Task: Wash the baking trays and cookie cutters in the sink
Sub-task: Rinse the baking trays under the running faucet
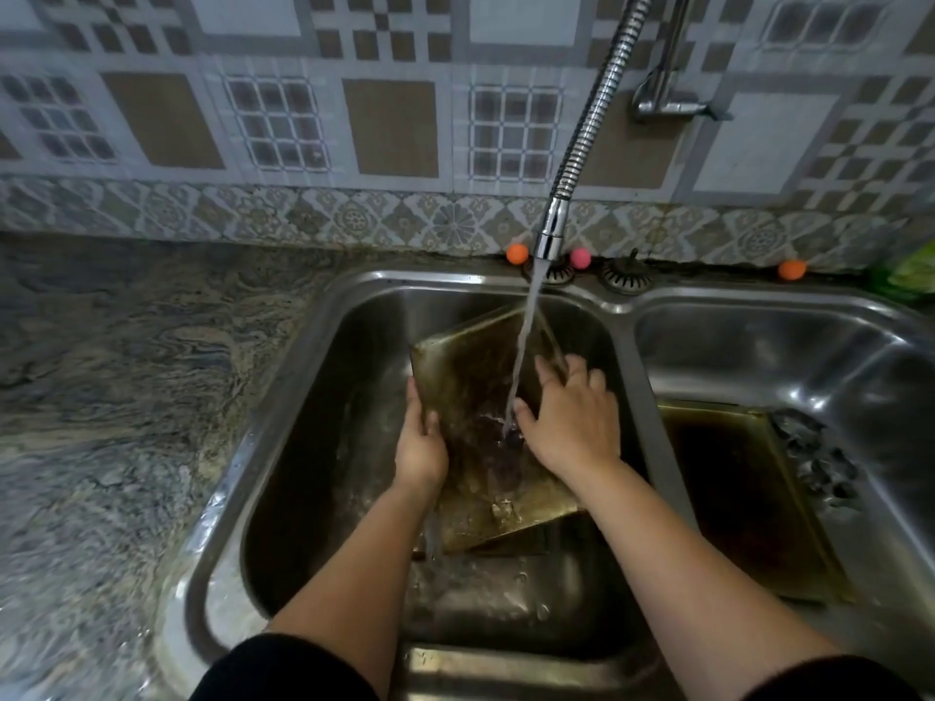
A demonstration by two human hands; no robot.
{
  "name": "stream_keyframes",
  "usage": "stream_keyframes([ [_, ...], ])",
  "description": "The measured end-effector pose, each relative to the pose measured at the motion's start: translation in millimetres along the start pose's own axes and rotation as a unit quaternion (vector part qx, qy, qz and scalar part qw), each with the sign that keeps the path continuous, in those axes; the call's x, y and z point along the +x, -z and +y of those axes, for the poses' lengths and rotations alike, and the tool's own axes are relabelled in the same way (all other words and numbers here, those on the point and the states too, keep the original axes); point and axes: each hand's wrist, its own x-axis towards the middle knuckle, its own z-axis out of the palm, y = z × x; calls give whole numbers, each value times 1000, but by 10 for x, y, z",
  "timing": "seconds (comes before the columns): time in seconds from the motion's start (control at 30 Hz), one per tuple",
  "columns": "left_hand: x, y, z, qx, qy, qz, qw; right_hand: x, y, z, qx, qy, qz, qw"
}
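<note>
Black sleeves (283, 667) are framing the bottom edge, both forearms reaching into the left basin of the sink (324, 316). Rinsing looks to be the step in hand: water (523, 346) is pouring from the tap (551, 230) onto a tilted tray (470, 376). Left hand (420, 447) is gripping its left edge, fingers curled round it. Right hand (571, 422) is lying spread and flat on the tray's face, seemingly rubbing. A second tray (733, 478) and what seem to be cutters (814, 457) are waiting in the right basin. Next is probably turning the tray, needing a firm hold on wet metal.
</note>
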Motion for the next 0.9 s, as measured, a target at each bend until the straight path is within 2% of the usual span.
stream_keyframes([
  [0.07,-47,-11,81,-26,-16,12,999,-129,-107,-72,-89,67,-18,994],
  [0.17,-174,-28,164,-9,-55,30,998,-321,-354,-256,-53,119,-101,986],
  [0.3,-330,18,99,-1,-100,43,994,-23,-435,-433,-43,168,-81,981],
  [0.4,-355,91,118,15,-111,55,992,316,-291,-404,-18,169,-91,981],
  [0.5,-356,161,199,44,-133,54,989,314,-221,-387,9,128,-104,986],
  [0.6,-415,186,277,143,-176,68,972,95,-196,-491,177,61,-141,972],
  [0.67,-486,169,334,226,-224,86,944,21,-62,-593,349,25,-147,925],
  [0.73,-552,129,413,312,-268,90,907,77,136,-693,472,3,-101,876],
  [0.83,-640,31,506,404,-303,77,860,215,464,-776,556,-49,-34,829],
  [0.9,-692,-44,529,455,-320,65,829,251,605,-745,568,-55,8,821],
])
